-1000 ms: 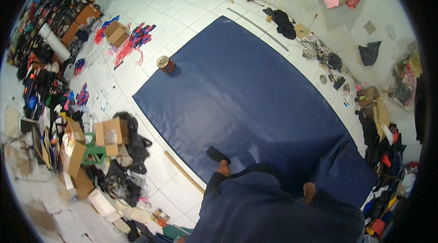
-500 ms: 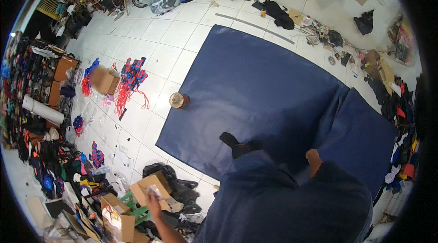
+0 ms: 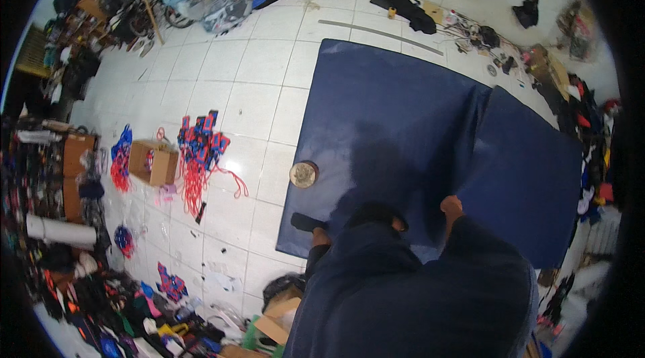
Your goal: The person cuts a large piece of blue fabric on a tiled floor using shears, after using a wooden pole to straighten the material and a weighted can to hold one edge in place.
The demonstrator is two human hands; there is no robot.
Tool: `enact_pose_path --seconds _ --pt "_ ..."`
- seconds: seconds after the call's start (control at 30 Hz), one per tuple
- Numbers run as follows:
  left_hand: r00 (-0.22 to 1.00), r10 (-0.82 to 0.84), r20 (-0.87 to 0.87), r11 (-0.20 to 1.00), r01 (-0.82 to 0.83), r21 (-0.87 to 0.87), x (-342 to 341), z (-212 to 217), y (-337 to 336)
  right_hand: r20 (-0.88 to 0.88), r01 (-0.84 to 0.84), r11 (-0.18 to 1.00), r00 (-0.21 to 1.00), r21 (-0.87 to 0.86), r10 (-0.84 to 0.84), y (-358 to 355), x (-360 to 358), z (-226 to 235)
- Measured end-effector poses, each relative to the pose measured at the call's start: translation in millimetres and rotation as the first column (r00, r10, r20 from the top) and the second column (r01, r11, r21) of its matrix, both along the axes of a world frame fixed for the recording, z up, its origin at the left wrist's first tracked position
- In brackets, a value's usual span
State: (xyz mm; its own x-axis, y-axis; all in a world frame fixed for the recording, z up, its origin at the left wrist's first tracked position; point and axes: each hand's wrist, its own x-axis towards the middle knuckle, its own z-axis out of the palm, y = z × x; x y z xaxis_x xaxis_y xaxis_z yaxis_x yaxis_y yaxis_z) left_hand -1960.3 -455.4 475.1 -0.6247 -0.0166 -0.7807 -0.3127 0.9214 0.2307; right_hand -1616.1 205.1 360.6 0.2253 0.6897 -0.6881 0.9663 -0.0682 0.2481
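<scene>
Gripping the blue sheet [image 3: 390, 82] near its front edge with the right hand [image 3: 452, 205], apparently closing on a bunch of it and raising a ridge toward the far edge. Probably holding it there to lift the slack. Not showing the left hand, so not telling whether open or closed. Spreading the sheet over the right part of the tiled floor [image 3: 252, 103], lying flatter toward the far-left corner and buckling on the right. Resting a black slipper [image 3: 308, 222] on the near-left corner, perhaps pinning it. Standing a round tin [image 3: 304, 174] just inside the left edge, likely serving as a weight; showing mostly the mottled top, so not revealing any contents. Setting an open cardboard box [image 3: 163, 166] on the floor, well apart from that edge, containing something reddish, too small to name. Heaping red-and-blue pieces [image 3: 201, 142] with red cords beside the box, perhaps grouping them as one batch. Stuffing mixed things into a clear plastic bag [image 3: 222, 2] at the floor's far edge.
</scene>
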Motion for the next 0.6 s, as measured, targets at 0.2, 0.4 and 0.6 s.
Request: enact_pose_path --seconds 0.2,0.4,0.6 --pt "-0.053 -0.895 -0.442 0.304 0.653 -0.694 -377 78 -107 -0.046 0.405 0.912 0.912 -0.065 -0.408 -54 -241 -1" --pt "0.808 -0.131 -0.574 0.881 0.361 0.307 -659 103 197 -0.097 0.516 0.856 0.854 0.034 -0.511 -110 -302 -1" --pt "0.81 -0.43 -0.398 0.626 0.586 0.515 -744 57 315 -0.131 0.75 0.66 0.651 -0.041 -0.747 -147 -420 -22"
